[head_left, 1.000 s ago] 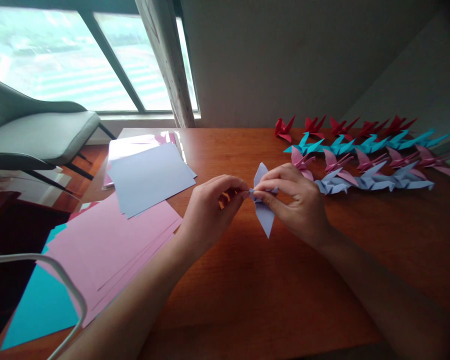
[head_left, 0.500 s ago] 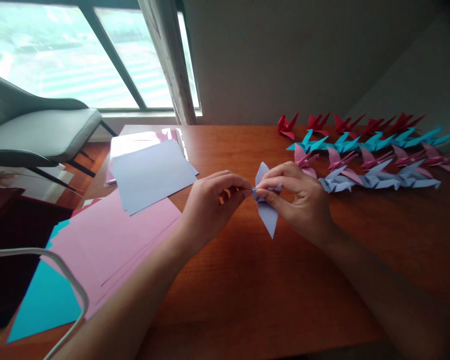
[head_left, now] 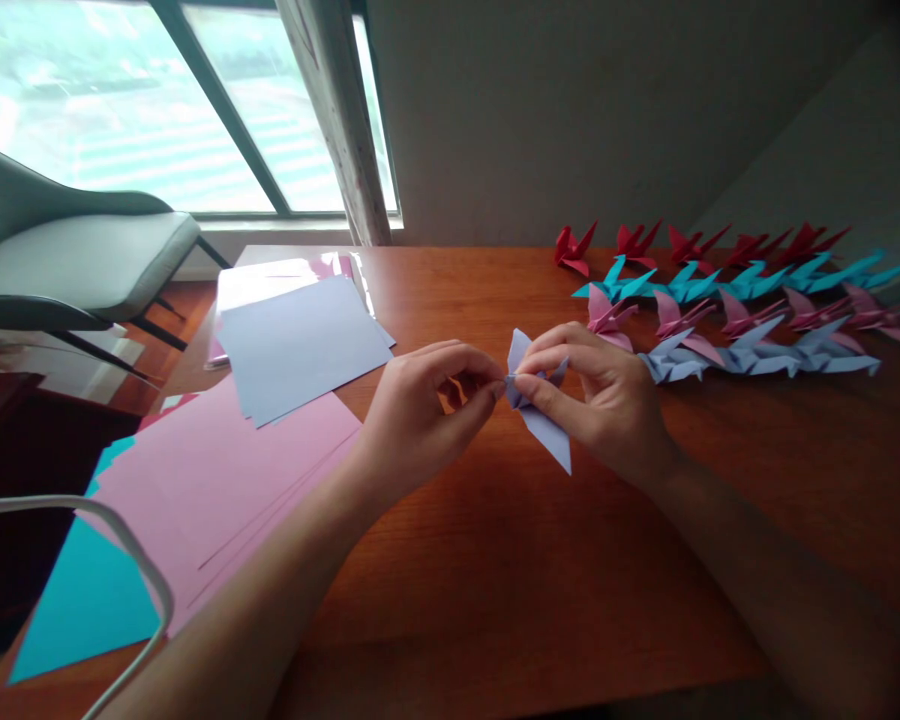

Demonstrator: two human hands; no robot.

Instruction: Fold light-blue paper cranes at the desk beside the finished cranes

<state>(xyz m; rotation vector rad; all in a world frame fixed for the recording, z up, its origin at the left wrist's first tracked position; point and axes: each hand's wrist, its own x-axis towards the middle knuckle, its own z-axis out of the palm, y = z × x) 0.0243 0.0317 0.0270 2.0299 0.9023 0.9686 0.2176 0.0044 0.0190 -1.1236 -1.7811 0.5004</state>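
A pale lavender paper crane [head_left: 546,438] is held above the table between both hands, its wings spread up and down. My left hand [head_left: 431,405] pinches a thin tip at its left side between thumb and forefinger. From the right, my right hand [head_left: 604,400] grips the crane near the middle with thumb and fingers, which cover part of the body. Just beyond the right hand stands a row of finished lavender cranes [head_left: 757,352].
Rows of pink [head_left: 746,318], turquoise [head_left: 750,283] and red cranes [head_left: 690,247] stand at the back right. Left lie lavender sheets [head_left: 307,345], pink sheets [head_left: 225,480] and turquoise sheets [head_left: 82,600]. A white cable [head_left: 139,555] crosses the lower left; a chair [head_left: 82,265] stands beyond the table.
The crane has turned slightly in my fingers: its lower wing now points further right. Both hands keep their pinch in nearly the same place.
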